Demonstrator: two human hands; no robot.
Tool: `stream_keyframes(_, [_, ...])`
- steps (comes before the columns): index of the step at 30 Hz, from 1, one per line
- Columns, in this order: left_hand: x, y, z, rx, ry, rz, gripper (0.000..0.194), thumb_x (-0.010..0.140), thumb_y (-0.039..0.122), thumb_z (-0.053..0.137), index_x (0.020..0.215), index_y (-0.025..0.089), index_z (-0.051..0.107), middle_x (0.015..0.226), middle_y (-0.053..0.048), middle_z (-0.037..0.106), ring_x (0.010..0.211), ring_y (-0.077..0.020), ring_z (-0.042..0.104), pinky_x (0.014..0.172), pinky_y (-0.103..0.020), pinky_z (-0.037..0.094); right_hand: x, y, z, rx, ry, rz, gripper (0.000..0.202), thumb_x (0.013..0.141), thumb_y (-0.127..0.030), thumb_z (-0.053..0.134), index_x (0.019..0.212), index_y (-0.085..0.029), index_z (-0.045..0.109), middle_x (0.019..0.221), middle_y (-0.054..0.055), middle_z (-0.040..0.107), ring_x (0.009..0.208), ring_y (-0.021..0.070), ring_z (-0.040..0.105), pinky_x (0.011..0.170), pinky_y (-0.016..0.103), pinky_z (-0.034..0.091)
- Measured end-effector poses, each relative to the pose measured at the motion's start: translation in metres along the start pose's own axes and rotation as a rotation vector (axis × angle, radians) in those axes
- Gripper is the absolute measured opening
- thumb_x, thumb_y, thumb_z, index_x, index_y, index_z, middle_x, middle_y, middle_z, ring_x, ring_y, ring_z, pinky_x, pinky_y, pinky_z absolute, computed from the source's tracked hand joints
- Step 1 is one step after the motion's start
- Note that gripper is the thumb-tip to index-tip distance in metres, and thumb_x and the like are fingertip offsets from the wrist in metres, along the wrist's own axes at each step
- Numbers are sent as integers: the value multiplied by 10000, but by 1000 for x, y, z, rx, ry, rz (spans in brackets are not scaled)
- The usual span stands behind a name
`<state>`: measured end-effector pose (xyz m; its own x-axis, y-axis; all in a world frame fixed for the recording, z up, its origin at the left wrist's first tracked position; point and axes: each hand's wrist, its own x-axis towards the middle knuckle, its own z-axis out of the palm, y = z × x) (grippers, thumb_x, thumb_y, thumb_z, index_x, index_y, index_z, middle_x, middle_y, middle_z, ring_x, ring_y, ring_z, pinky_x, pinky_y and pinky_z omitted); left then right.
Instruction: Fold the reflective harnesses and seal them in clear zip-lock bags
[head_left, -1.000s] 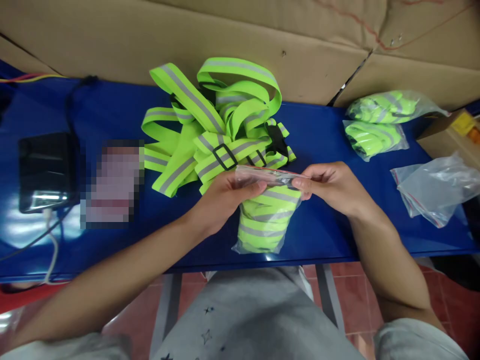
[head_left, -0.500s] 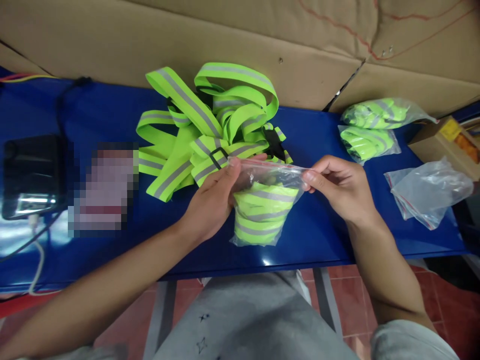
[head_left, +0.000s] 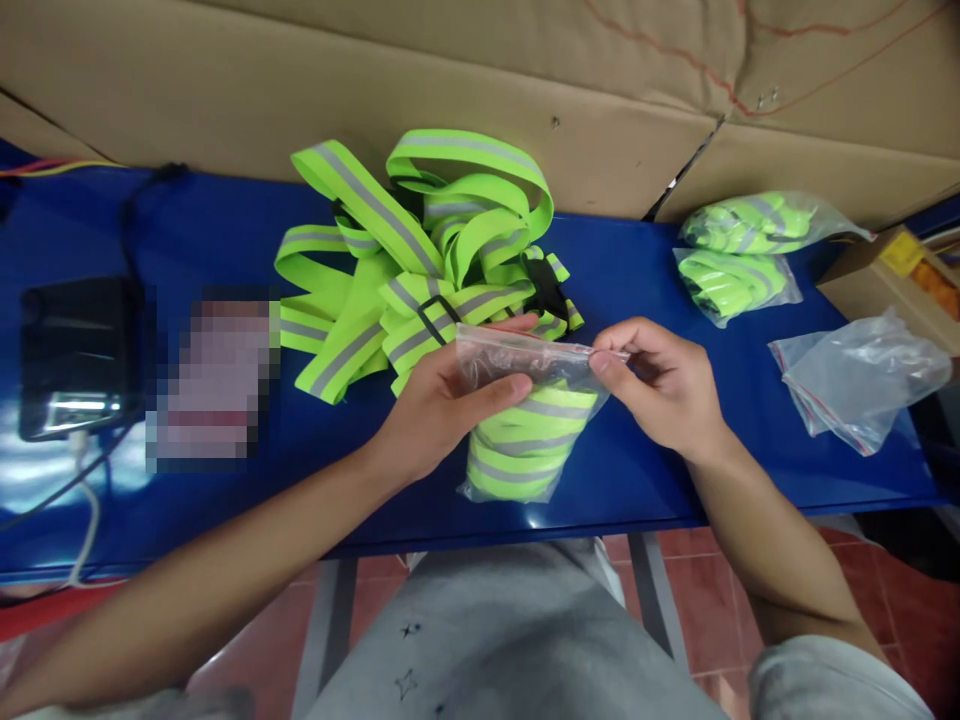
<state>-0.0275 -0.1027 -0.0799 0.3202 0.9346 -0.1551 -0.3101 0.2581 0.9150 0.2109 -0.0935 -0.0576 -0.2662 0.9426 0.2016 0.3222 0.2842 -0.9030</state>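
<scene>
A clear zip-lock bag (head_left: pixel 491 358) hangs upright between my hands over the front of the blue table, a folded yellow-green reflective strap (head_left: pixel 525 440) inside it. My left hand (head_left: pixel 442 405) grips the bag's left side, thumb across the front and fingers behind. With thumb and forefinger, my right hand (head_left: pixel 649 385) pinches the right end of the bag's zip edge. Just behind the bag lies a tangled pile of reflective straps (head_left: pixel 420 260) with black buckles.
Two filled bags (head_left: pixel 739 255) lie at the back right, near a cardboard box (head_left: pixel 874 260). Flat clear bags (head_left: pixel 862 375) rest at the right. A black device (head_left: pixel 79 355) with cables and a pixelated rectangular object (head_left: pixel 214 380) occupy the left. Cardboard (head_left: pixel 375 80) lines the back.
My left thumb has moved from the bag's top left corner down onto its front. My right hand has shifted slightly left along the zip edge, still pinching.
</scene>
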Motion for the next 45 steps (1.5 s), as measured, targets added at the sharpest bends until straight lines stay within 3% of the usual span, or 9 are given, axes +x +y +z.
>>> stream_keyframes(3, [-1, -1, -1, 3, -23, 11, 401, 854, 287, 864, 1246, 306, 778, 1223, -4, 796, 1127, -173, 742, 977, -250, 581, -3, -2, 2, -48, -21, -19, 122, 1017, -281, 650, 918, -211, 635, 770, -26, 632, 662, 84, 555, 589, 237, 417])
stream_keyframes(8, [-2, -4, 0, 69, -83, 55, 261, 888, 287, 831, 1148, 314, 816, 1427, 12, 705, 1259, -172, 694, 1045, -233, 559, -2, -4, 4, -80, -77, -40, 132, 992, -276, 682, 896, -199, 635, 762, -36, 636, 625, 66, 518, 566, 230, 389])
stream_keyframes(12, [-2, -5, 0, 74, -138, 44, 269, 906, 274, 813, 1169, 333, 809, 1420, 18, 711, 1320, -176, 665, 1093, -241, 539, -2, -6, 4, -73, -92, -91, 151, 974, -227, 683, 841, -191, 622, 736, -34, 640, 610, 67, 522, 564, 225, 397])
stream_keyframes(17, [-3, -6, -1, 76, -131, 14, 278, 902, 288, 821, 1176, 333, 802, 1365, 20, 744, 1245, -150, 702, 1043, -208, 545, -1, -3, 3, -59, -124, -96, 112, 967, -238, 694, 881, -192, 637, 777, -22, 668, 668, 81, 587, 611, 219, 443])
stream_keyframes(24, [-2, -6, 2, 100, -99, -73, 301, 929, 429, 779, 1188, 279, 804, 1291, -27, 777, 1182, -208, 734, 961, -254, 577, 0, -2, 5, 19, -174, 40, 144, 961, -287, 708, 876, -175, 676, 751, -21, 655, 651, 83, 549, 601, 224, 426])
stream_keyframes(29, [-3, -5, 2, 161, -110, -82, 312, 924, 416, 784, 1202, 275, 796, 1271, -24, 785, 1135, -192, 745, 927, -240, 582, 1, -2, 2, 88, -209, 88, 153, 958, -290, 717, 868, -171, 679, 764, -16, 648, 673, 87, 544, 608, 227, 419])
stream_keyframes(33, [-3, -6, 3, 160, -129, -50, 274, 937, 396, 771, 1186, 287, 800, 1318, -12, 766, 1213, -186, 718, 1029, -250, 558, 4, -5, -4, 127, -299, 212, 199, 939, -355, 744, 893, -167, 697, 774, -12, 655, 675, 90, 551, 596, 226, 414])
stream_keyframes(37, [-3, -8, 4, 129, -120, -83, 302, 963, 445, 725, 1195, 266, 799, 1370, -34, 740, 1349, -246, 651, 1162, -348, 511, 6, -7, -10, 172, -322, 334, 295, 878, -445, 808, 887, -169, 706, 766, -4, 676, 668, 103, 573, 596, 236, 422])
stream_keyframes(45, [-2, -12, 4, 95, -71, -100, 325, 986, 533, 664, 1151, 298, 815, 1361, -13, 744, 1391, -266, 620, 1205, -390, 489, 5, -7, -4, 171, -271, 281, 297, 885, -432, 789, 830, -168, 664, 708, -18, 628, 618, 89, 516, 564, 235, 384])
